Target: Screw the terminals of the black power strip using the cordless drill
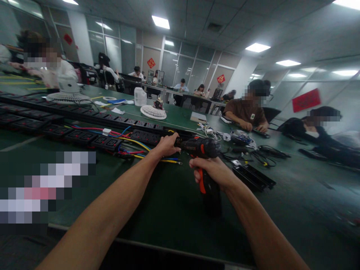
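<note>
My right hand (209, 170) is wrapped around the handle of a black and orange cordless drill (201, 147). The drill points left, its tip close to the fingers of my left hand (168, 145). Those fingers are closed on the end of a black power strip (145, 136); the exact spot they grip is partly hidden. Red, blue and yellow wires (136, 145) run along the strip and under my left wrist. Some wire ends (179, 162) with metal terminals lie on the green table just below that hand.
More black socket strips (53, 129) stretch to the left. Behind them are a white fan part (153, 111) and a white bottle (140, 96). Black metal profiles (254, 177) and tangled cables (264, 155) lie to the right. A co-worker (246, 108) sits across the table.
</note>
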`<state>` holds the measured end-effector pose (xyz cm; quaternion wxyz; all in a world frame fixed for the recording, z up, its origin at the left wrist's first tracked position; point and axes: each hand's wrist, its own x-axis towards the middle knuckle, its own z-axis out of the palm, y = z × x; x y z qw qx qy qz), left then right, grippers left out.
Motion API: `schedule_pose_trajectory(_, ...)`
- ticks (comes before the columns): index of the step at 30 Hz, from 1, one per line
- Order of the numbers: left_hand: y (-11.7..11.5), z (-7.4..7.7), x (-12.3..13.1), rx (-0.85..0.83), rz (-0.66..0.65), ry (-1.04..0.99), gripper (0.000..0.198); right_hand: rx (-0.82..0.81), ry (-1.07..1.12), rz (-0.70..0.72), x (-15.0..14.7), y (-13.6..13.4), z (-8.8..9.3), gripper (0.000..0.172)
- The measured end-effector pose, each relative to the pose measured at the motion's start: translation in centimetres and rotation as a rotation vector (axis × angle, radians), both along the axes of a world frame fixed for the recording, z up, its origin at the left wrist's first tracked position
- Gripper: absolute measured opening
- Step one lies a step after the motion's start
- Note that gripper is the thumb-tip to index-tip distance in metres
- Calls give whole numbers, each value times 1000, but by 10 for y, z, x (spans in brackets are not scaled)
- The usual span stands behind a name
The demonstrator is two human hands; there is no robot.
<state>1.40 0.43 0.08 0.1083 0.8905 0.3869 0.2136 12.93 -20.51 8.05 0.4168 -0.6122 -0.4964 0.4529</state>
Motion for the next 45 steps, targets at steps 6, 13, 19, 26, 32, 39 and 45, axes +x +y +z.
schedule_pose_trajectory(6, 0, -1, 0, 10, -3, -4, 52, 4, 6, 11, 1, 0, 0, 20)
schedule_pose_trajectory(13, 1, -1, 0, -1, -1, -5, 53, 15, 1, 18, 0, -1, 1, 20)
schedule_pose_trajectory(19, 0, 0, 1, -4, 5, -6, 54, 8, -3, 12, 0, 0, 1, 18)
schedule_pose_trajectory(26, 3, -1, 2, -3, -1, -20, 56, 13, -23, 12, 0, 1, 0, 18)
schedule_pose_trajectory(32, 5, -2, 2, -24, -2, -26, 53, -8, -12, -8, -2, 2, 1, 20)
schedule_pose_trajectory(39, 6, -3, 2, -20, -11, -31, 51, 4, -18, 21, -2, 1, 1, 20)
schedule_pose_trajectory(45, 6, -3, 2, -15, -11, -18, 52, 2, -26, 19, -3, 2, 1, 20)
